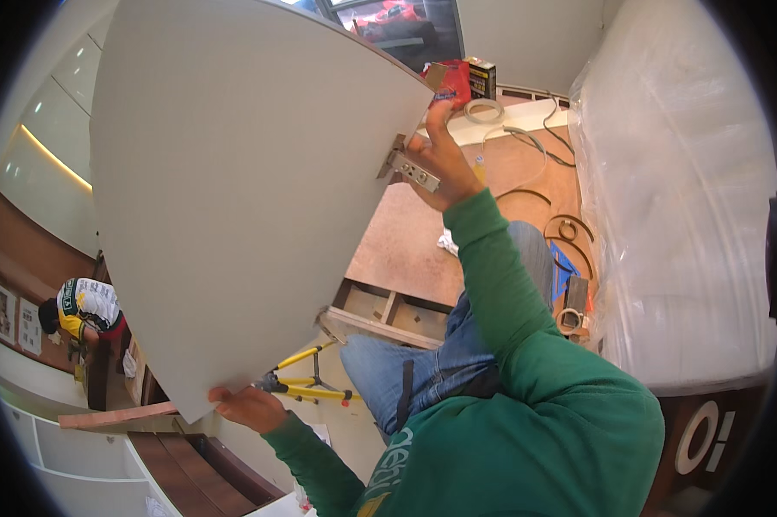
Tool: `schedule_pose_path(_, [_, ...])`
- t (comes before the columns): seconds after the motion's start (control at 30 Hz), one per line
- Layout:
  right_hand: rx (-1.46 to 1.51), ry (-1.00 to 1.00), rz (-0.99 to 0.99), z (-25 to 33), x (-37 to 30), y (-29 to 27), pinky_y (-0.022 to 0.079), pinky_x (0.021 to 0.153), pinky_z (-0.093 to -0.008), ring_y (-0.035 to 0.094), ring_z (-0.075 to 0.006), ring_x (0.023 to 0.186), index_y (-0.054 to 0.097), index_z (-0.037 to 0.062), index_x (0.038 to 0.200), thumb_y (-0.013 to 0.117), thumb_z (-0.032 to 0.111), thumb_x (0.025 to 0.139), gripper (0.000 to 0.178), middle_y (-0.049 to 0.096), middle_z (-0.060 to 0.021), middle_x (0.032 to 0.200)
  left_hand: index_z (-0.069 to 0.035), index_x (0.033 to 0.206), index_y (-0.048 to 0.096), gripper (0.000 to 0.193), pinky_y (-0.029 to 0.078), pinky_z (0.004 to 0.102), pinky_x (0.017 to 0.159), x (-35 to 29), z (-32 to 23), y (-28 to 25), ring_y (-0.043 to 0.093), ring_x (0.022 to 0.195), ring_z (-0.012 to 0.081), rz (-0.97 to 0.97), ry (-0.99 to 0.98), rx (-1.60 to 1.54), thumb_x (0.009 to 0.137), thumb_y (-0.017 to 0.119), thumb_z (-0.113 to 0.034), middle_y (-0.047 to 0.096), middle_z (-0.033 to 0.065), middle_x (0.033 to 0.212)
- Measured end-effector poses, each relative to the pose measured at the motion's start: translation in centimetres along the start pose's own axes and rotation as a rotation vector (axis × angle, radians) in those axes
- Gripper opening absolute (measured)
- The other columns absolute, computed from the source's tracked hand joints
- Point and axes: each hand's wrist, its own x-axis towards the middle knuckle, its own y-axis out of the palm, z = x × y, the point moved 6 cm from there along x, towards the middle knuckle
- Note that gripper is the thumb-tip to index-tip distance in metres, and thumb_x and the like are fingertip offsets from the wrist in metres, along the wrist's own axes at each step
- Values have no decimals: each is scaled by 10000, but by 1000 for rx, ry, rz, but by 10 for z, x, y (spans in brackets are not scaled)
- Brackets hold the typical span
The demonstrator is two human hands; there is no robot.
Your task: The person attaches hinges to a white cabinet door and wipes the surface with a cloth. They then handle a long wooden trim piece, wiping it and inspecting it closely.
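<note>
A large, flat grey cabinet door [233,189] stands tilted in front of me and fills much of the left and middle. My right hand [447,164] is closed on its right edge, beside a metal hinge [414,171] fixed there. Lower on the same edge sits a second hinge [330,326]. At the bottom corner, my left hand [252,407] grips the lower edge, its fingers partly behind the door. Whatever lies directly behind the door is hidden.
A wooden board bench [406,250] with tape rolls, cables and a blue triangle square [564,269] lies to my right. Plastic wrap [673,189] covers a large object beyond. Yellow tripod legs [311,379] stand below the door. Another person [87,306] bends at the far left.
</note>
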Motion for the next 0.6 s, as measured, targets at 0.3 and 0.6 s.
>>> schedule_pose_path(0.3, [203, 313, -172, -57, -1, -36, 508, 1115, -576, 592, -376, 1326, 414, -143, 1499, 327, 820, 1022, 1079, 581, -294, 1387, -24, 1324, 592, 711, 486, 412, 1090, 24, -34, 7, 611, 1240, 243, -115, -2, 327, 924, 806, -572, 637, 107, 1323])
schedule_pose_path(0.6, [823, 213, -620, -244, -7, -112, 234, 1295, -574, 331, -422, 1545, 310, -92, 1605, 280, 848, 1002, 1118, 370, -291, 1621, 61, 1528, 517, 771, 483, 366, 1103, 10, 30, 53, 613, 1229, 208, 109, -250, 386, 888, 880, -167, 631, 141, 1432])
